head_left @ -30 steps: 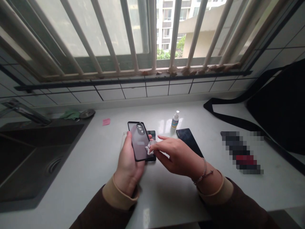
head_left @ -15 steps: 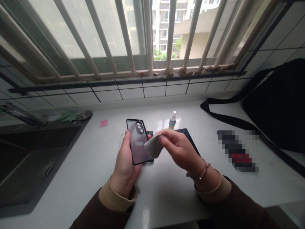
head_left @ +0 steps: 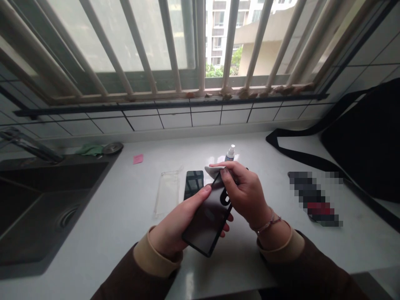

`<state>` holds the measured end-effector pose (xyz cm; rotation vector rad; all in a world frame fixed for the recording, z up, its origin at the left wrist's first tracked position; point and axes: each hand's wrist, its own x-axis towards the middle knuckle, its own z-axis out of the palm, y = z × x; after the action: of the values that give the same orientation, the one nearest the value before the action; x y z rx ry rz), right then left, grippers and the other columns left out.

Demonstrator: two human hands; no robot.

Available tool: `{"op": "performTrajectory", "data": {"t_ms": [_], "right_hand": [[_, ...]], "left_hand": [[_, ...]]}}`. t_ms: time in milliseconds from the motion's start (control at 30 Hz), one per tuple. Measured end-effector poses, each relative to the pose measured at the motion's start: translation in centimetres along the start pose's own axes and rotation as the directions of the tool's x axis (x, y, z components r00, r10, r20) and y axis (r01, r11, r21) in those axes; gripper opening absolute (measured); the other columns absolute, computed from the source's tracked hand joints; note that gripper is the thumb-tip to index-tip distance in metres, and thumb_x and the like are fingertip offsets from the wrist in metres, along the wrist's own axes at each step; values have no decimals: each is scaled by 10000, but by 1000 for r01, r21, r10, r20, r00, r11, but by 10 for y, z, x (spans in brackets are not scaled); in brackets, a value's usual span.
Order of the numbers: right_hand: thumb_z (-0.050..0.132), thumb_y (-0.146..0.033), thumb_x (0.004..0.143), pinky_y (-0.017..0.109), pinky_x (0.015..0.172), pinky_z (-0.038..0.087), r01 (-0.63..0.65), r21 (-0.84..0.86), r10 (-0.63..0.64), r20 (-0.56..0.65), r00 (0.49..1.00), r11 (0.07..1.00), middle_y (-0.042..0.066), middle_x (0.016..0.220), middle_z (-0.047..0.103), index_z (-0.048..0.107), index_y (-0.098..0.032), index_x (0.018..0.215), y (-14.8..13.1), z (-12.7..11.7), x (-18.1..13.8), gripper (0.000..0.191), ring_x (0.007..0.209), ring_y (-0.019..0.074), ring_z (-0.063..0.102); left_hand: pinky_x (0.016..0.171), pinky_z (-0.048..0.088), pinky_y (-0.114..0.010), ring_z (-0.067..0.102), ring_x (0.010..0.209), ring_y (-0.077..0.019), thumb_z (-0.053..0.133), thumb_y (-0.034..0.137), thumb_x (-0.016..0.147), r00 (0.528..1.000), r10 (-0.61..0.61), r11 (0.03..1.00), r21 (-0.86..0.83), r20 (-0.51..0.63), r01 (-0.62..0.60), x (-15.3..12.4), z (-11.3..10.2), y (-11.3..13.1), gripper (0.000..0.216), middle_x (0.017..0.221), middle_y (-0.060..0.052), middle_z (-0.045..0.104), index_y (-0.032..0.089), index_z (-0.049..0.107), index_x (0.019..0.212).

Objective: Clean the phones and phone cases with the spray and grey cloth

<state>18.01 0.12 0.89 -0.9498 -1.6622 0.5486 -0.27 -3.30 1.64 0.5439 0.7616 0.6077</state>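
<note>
Head view: above the counter (head_left: 118, 233), the left hand (head_left: 178, 216) grips a tilted, dark-framed phone case (head_left: 204, 223); the right hand (head_left: 245, 185) pinches a pale cloth (head_left: 213, 170) at its camera end, apparently wiping. The next stroke calls for a steady left grip.

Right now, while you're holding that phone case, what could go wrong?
The tilted phone case could slip from the left hand onto the counter. It might also hit the dark-screened phone lying close by. The right hand, pinching a white cloth, partly hides the spray bottle from view; if they're close enough, a careless swipe could knock the bottle over.
</note>
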Motion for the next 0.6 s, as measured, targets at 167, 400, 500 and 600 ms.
{"op": "performTrajectory", "data": {"t_ms": [167, 400, 500, 600], "right_hand": [[587, -248, 1076, 323, 952, 596, -43, -49, 40, -56, 998, 998, 24, 1178, 834, 796, -268, 1213, 3, -1, 1, 251, 1087, 205, 788], [601, -311, 1052, 303, 785, 575, -157, -57, 149, -123, 981, 986, 28, 975, 828, 813, -231, 1092, 9, -1, 2, 230, 882, 198, 774], [610, -317, 1038, 297, 764, 561, -204, -60, 194, -146, 970, 977, 22, 916, 815, 811, -219, 1048, 10, -2, 4, 224, 831, 191, 758], [605, -336, 1032, 294, 720, 542, -258, -49, 248, -157, 956, 965, 17, 839, 789, 806, -205, 992, 11, -3, 5, 243, 770, 187, 730]], "left_hand": [[751, 627, -350, 792, 835, -285, 500, 574, 1076, 998, 56, 997, -45, 3, -55, 2, 2, 1, 617, 1038, -257, 804, 38, 773, 1212], [785, 635, -386, 803, 850, -302, 433, 566, 1095, 989, 148, 981, -127, -22, -149, -2, 2, 8, 618, 1044, -256, 817, 90, 710, 1375], [784, 643, -403, 802, 834, -303, 387, 551, 1107, 984, 166, 972, -158, -64, -174, -2, 4, 10, 633, 1038, -263, 816, 75, 705, 1376], [775, 649, -401, 801, 817, -299, 370, 530, 1116, 962, 232, 949, -185, -147, -257, -1, 6, 15, 633, 1025, -267, 817, 51, 712, 1347]]}}
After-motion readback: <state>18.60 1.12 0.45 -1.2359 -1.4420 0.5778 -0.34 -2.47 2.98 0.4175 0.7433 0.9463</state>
